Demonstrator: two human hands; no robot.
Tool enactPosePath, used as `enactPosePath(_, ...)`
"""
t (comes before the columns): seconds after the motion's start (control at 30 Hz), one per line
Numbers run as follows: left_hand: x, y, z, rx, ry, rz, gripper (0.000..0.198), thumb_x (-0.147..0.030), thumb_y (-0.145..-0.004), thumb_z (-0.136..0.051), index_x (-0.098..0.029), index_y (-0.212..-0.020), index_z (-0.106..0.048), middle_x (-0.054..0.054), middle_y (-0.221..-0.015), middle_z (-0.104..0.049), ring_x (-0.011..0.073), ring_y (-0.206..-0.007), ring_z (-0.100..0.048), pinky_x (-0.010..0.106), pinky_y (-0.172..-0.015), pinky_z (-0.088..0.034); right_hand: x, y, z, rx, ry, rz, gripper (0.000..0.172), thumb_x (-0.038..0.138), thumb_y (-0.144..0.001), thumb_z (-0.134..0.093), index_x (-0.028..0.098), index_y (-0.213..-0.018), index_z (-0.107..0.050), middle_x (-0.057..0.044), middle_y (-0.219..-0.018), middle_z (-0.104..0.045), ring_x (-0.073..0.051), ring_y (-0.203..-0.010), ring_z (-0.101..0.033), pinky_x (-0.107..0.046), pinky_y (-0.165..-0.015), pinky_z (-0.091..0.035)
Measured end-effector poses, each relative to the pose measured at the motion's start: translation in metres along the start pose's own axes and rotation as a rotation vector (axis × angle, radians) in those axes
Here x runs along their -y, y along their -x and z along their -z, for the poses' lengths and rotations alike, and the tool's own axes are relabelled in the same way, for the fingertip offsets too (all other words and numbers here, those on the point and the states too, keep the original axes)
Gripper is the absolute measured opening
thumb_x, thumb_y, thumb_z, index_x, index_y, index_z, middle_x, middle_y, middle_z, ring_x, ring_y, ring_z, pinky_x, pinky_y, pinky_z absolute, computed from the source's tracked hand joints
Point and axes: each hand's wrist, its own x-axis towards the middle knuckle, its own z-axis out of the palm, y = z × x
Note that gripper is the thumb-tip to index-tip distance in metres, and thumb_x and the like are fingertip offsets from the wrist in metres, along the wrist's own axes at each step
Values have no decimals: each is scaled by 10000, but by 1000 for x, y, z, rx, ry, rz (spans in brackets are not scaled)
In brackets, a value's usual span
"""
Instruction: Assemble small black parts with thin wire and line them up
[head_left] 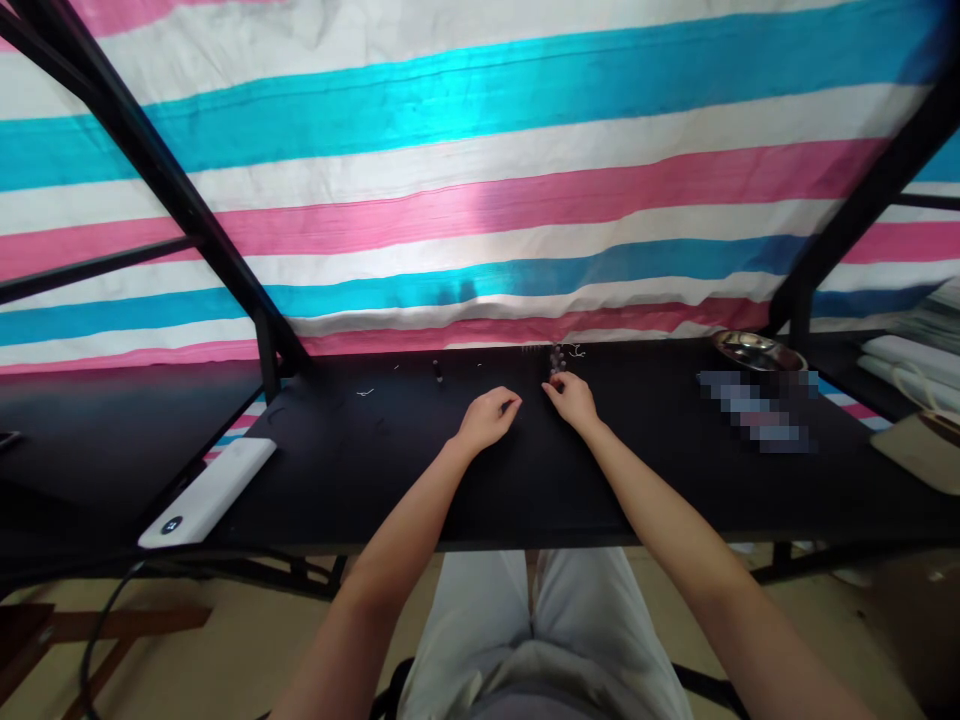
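Observation:
My left hand [489,420] is held over the black table, its thumb and fingertips pressed together in a pinch. Anything between those tips is too small to make out. To its right, my right hand [573,402] reaches the near edge of a small cluster of dark, round, bead-like pieces [556,358]. Its thumb and fingers are curled close together there, and I cannot tell what they pinch. White thread-like scraps [576,351] lie just right of the cluster. Further left is a short dark piece with pale ends [438,372].
A white power bank [210,492] lies at the table's left. On the right are a shiny metal dish [759,350] and a blurred-out item [756,412]. Black frame bars [187,215] slant up beside a striped sheet [480,220]. More thread scraps [365,392] lie left.

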Motion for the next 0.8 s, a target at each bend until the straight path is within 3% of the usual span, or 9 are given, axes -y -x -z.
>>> enactPosePath(0.3, 1, 0, -2, -8, 5, -2, 216, -293, -860, -442, -184, -873, -628, 27, -844, -627, 109, -661, -541, 232, -644, -425, 0, 1, 10, 31, 20, -21, 114, 267, -760, -570, 172, -785, -629, -39, -822, -635, -157, -743, -574, -259, -703, -424)
enactPosePath(0.53, 2, -1, -2, 1, -3, -6, 215, -289, -859, -442, -186, -870, -631, 28, -844, -628, 108, -655, -537, 234, -643, -424, -2, 0, 18, 50, 30, -219, 97, 255, -756, -598, 171, -770, -647, -37, -741, -667, -159, -721, -616, -255, -700, -444)
enactPosePath(0.8, 2, -1, -3, -7, 3, 3, 212, -293, -855, -449, -184, -867, -631, 26, -824, -625, 101, -621, -523, 233, -640, -428, -1, 0, 18, 83, 91, -240, 107, 224, -769, -594, 165, -830, -660, -62, -813, -694, -167, -793, -639, -248, -728, -447)
